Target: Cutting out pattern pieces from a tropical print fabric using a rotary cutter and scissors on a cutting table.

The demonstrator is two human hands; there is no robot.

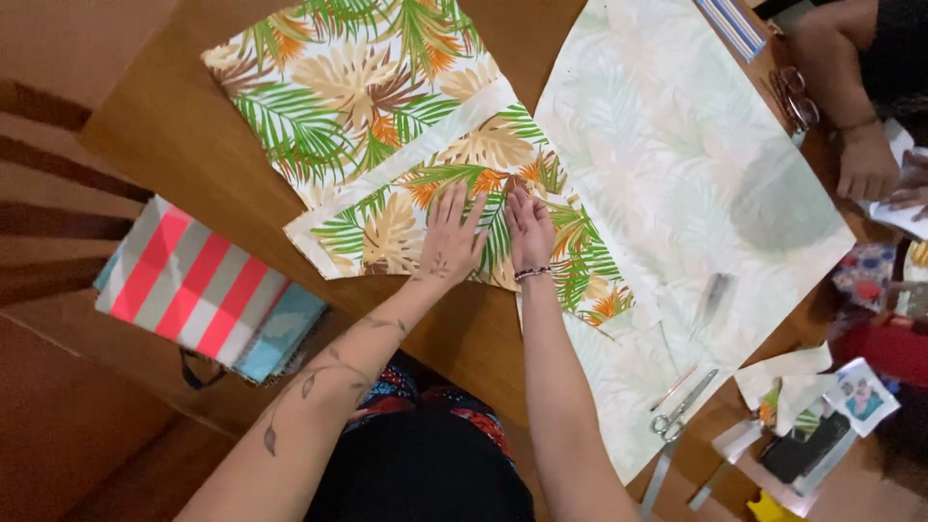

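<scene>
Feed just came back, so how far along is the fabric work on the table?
Done: a leaf-print piece lies cut out on the table, scissors set aside. In hand: left hand and right hand press flat on it. Left: a large pale sheet lies spread out and untouched.

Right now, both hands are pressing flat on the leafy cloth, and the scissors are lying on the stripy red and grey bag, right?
Not quite. The scissors lie on the pale cloth at the table's near right edge, not on the stripy red and grey bag, which sits off to the left. The head view shows it. The rest holds: the left hand and right hand press flat on the leafy cloth.
</scene>
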